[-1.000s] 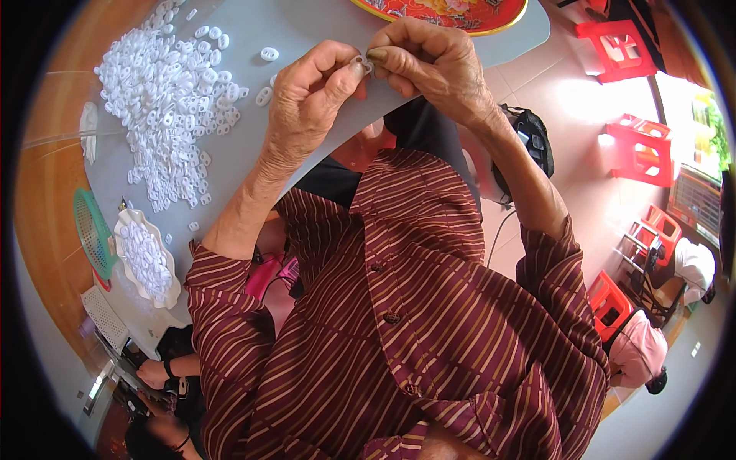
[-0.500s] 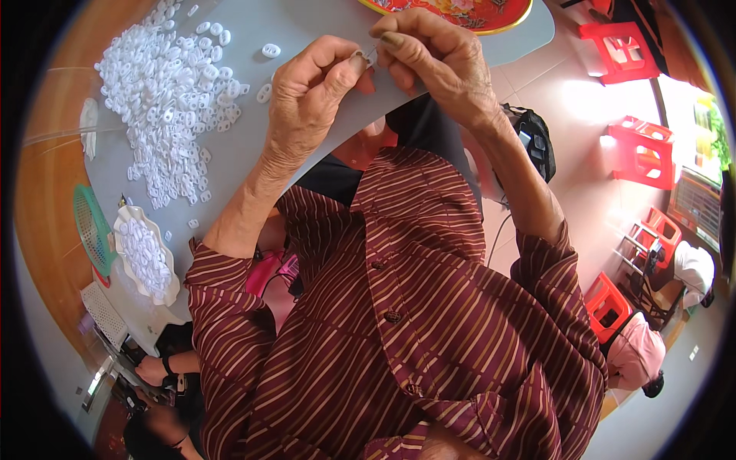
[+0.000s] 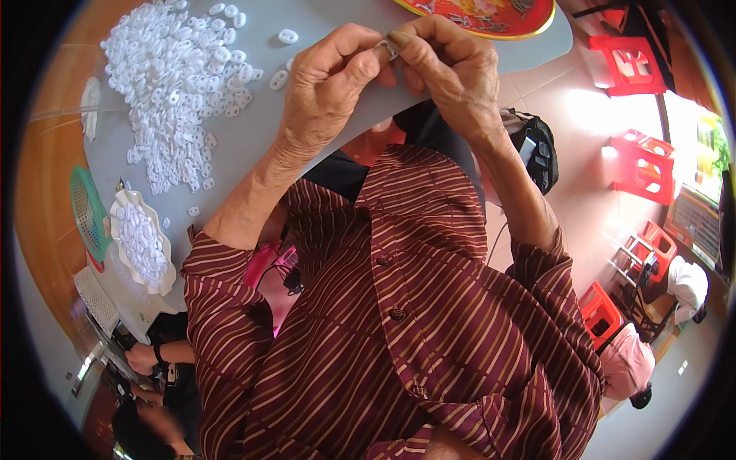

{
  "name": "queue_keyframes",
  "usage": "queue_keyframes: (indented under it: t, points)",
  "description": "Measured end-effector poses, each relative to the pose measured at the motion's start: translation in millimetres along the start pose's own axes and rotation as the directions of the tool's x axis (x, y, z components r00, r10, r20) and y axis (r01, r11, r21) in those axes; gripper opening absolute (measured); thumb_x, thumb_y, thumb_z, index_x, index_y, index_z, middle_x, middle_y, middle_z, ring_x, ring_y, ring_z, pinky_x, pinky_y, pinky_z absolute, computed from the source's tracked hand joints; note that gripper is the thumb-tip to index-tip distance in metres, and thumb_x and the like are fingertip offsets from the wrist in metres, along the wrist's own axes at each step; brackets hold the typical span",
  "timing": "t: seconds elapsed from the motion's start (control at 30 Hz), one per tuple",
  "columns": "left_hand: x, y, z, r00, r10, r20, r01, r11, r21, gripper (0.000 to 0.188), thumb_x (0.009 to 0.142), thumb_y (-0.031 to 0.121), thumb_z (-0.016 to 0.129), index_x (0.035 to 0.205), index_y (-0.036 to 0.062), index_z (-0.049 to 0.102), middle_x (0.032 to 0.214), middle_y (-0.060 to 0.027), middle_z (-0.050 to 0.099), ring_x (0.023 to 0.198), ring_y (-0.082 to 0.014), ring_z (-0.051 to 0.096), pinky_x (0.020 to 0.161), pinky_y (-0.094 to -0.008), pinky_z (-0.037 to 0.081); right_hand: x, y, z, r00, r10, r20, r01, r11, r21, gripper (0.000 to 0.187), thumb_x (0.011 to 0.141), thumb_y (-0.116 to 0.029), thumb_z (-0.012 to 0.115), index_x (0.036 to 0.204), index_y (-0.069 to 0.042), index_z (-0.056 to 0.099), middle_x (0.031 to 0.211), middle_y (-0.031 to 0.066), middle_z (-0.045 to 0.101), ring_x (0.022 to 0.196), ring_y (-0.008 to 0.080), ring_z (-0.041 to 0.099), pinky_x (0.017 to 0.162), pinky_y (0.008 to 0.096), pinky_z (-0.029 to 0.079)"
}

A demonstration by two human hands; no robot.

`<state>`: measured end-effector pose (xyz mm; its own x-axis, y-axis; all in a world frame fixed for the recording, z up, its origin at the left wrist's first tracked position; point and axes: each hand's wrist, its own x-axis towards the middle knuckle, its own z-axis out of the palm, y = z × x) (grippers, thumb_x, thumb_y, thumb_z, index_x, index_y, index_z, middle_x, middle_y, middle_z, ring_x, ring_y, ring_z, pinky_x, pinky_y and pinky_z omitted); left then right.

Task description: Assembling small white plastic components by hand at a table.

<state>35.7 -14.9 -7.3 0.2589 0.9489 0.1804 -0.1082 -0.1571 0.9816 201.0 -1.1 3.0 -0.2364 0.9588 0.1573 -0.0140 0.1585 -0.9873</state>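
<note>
Over the table's near edge, the fingertips of my two hands meet at a small white plastic piece (image 3: 390,51). My left hand (image 3: 326,88) pinches it between thumb and bent fingers. My right hand (image 3: 456,77) is closed on the same piece, its dark-nailed thumb pressed against it. Fingers cover most of the piece, so its full shape is hidden. A heap of small white two-holed plastic pieces (image 3: 169,96) spreads to the left of my hands. One loose white piece (image 3: 288,36) lies between the heap and my left hand.
A red tray (image 3: 414,8) with a gold rim holds small metal pieces beyond my hands. On the grey table (image 3: 253,115), a scalloped white dish (image 3: 165,285) carries more white pieces beside a green basket (image 3: 90,211). Red stools (image 3: 629,65) stand right; another person's hand (image 3: 140,358) shows lower left.
My fingertips have come closer together, and my right thumb now presses on the white piece. The view has shifted slightly, showing more of the red tray.
</note>
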Motion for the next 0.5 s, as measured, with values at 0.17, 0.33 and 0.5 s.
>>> queue_keyframes:
  t: [0.17,0.33,0.5]
  points:
    - [1.0,-6.9,0.8,0.996,0.062,-0.060,-0.059,0.997,0.057,0.013,0.093,0.011,0.056,0.097,-0.0008,0.059,0.073,-0.0030,0.063,0.069,-0.0050,0.055,0.062,-0.0198,0.046,0.7,3.2,-2.8,1.000,-0.021,0.017,0.020,0.999,0.040,0.018,0.090,-0.018,0.063,0.090,0.000,0.065,0.069,0.0001,0.062,0.058,0.0039,0.052,0.052,0.0181,0.043]
    - [5.2,20.8,-6.1,0.998,0.058,-0.036,-0.040,0.929,0.369,0.011,0.091,0.011,0.056,0.095,0.0018,0.061,0.074,-0.0047,0.062,0.068,-0.0098,0.057,0.063,-0.0248,0.047,4.0,12.0,-7.1,0.989,-0.142,0.045,0.141,0.990,0.016,0.019,0.091,-0.018,0.062,0.094,0.000,0.063,0.078,0.0030,0.065,0.067,0.0065,0.059,0.061,0.0197,0.049]
    - [26.3,44.6,-69.0,0.916,0.358,0.182,-0.333,0.425,0.842,0.014,0.089,0.008,0.056,0.101,0.0011,0.059,0.087,-0.0091,0.061,0.078,-0.0198,0.058,0.071,-0.0301,0.047,2.0,3.7,-8.3,0.998,-0.038,0.051,0.028,0.984,0.175,0.019,0.092,-0.018,0.061,0.094,0.001,0.060,0.080,0.0052,0.065,0.070,0.0088,0.062,0.065,0.0212,0.052]
